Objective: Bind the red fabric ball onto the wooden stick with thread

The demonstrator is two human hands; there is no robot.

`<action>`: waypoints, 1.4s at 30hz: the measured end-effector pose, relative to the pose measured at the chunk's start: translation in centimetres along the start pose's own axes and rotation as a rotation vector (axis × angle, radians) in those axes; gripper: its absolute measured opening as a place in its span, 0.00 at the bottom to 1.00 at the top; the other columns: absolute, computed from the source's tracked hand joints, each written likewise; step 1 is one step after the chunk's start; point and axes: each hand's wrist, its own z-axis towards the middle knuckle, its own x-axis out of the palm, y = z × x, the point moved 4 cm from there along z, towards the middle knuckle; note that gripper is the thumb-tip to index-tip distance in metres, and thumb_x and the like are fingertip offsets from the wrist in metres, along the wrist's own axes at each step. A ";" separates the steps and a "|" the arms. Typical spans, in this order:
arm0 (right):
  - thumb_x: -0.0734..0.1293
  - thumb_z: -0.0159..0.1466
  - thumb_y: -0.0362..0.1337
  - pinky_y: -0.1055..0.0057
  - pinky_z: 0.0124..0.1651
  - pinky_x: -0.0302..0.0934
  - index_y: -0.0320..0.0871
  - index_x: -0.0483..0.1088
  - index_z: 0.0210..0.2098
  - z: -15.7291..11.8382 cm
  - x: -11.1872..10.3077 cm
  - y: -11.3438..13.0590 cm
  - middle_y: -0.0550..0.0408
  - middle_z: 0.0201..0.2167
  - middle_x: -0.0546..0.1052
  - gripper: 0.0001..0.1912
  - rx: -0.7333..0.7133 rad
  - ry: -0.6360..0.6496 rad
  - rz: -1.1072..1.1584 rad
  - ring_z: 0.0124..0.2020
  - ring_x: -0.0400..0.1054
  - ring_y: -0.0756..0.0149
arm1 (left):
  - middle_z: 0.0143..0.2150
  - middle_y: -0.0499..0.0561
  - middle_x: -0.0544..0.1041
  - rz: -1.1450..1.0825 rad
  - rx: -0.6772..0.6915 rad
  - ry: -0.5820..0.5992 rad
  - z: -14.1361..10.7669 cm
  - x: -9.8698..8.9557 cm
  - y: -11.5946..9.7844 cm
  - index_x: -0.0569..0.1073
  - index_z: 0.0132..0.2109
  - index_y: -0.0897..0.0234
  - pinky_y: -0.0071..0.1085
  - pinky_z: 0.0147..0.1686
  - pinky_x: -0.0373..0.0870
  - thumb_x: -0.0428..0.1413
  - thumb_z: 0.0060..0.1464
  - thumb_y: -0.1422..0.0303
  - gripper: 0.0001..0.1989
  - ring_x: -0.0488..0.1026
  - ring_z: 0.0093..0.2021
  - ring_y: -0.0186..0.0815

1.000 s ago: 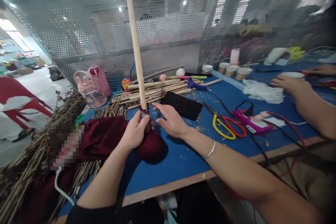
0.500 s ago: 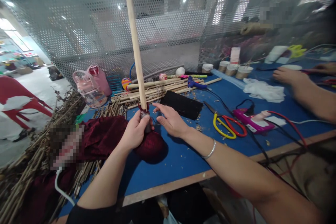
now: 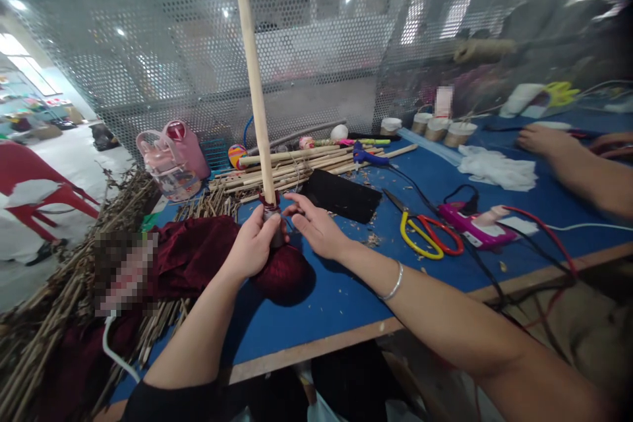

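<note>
A pale wooden stick point(image 3: 256, 89) stands nearly upright, leaning slightly to the left, its lower end inside a gathered dark red cloth neck. Below the neck bulges a round dark red velvet-covered ball point(image 3: 284, 275), resting on the blue table. My left hand point(image 3: 254, 242) is wrapped around the neck, where a dark grey band shows under the thumb. Just right of the neck hovers my right hand point(image 3: 319, 229), fingers loosely bent and apart, with nothing plainly between them. Dark red velvet cloth point(image 3: 198, 257) lies left of my left hand.
Scissors point(image 3: 420, 231), a purple power strip point(image 3: 477, 224) with cords and a blue glue gun point(image 3: 368, 155) are at right. Behind lie wooden sticks point(image 3: 291, 168) and black cloth point(image 3: 341, 196). Dry stalks point(image 3: 64, 297) crowd the left. Another person's hand point(image 3: 544, 140) works far right.
My right hand has shifted slightly left, nearer the neck, and its fingers are a little more bent. My left hand keeps its grip. The stick has barely moved.
</note>
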 end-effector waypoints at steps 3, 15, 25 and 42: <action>0.54 0.62 0.58 0.67 0.42 0.61 0.40 0.53 0.55 0.1 1.1 -0.3 0.52 0.35 0.70 0.32 0.190 0.102 0.437 0.34 0.67 0.68 | 0.27 0.43 0.69 0.038 0.016 0.005 -0.2 0.1 -0.2 0.63 0.40 0.63 0.27 0.30 0.66 0.49 0.57 0.61 0.09 0.68 0.26 0.29; 0.63 0.57 0.55 0.76 0.29 0.54 0.40 0.61 0.35 0.4 0.7 -0.2 0.60 0.24 0.67 0.23 0.322 0.202 0.513 0.24 0.59 0.76 | 0.26 0.43 0.70 0.048 0.026 0.018 -0.1 0.2 -0.4 0.62 0.37 0.63 0.27 0.31 0.65 0.48 0.57 0.62 0.09 0.69 0.27 0.30; 0.67 0.56 0.41 0.73 0.37 0.57 0.37 0.73 0.30 1.1 -1.9 0.3 0.55 0.27 0.74 0.12 0.250 0.139 0.345 0.30 0.64 0.72 | 0.27 0.43 0.70 0.026 0.024 0.064 -0.4 0.0 -0.2 0.62 0.41 0.64 0.25 0.29 0.64 0.52 0.56 0.61 0.11 0.67 0.27 0.27; 0.70 0.53 0.46 0.75 0.34 0.58 0.36 0.68 0.44 1.0 -0.1 -2.4 0.56 0.28 0.72 0.25 0.328 0.221 0.575 0.27 0.63 0.74 | 0.31 0.45 0.75 -0.192 -0.106 0.008 0.2 -1.0 0.3 0.71 0.42 0.65 0.25 0.31 0.68 0.67 0.36 0.71 0.22 0.70 0.29 0.27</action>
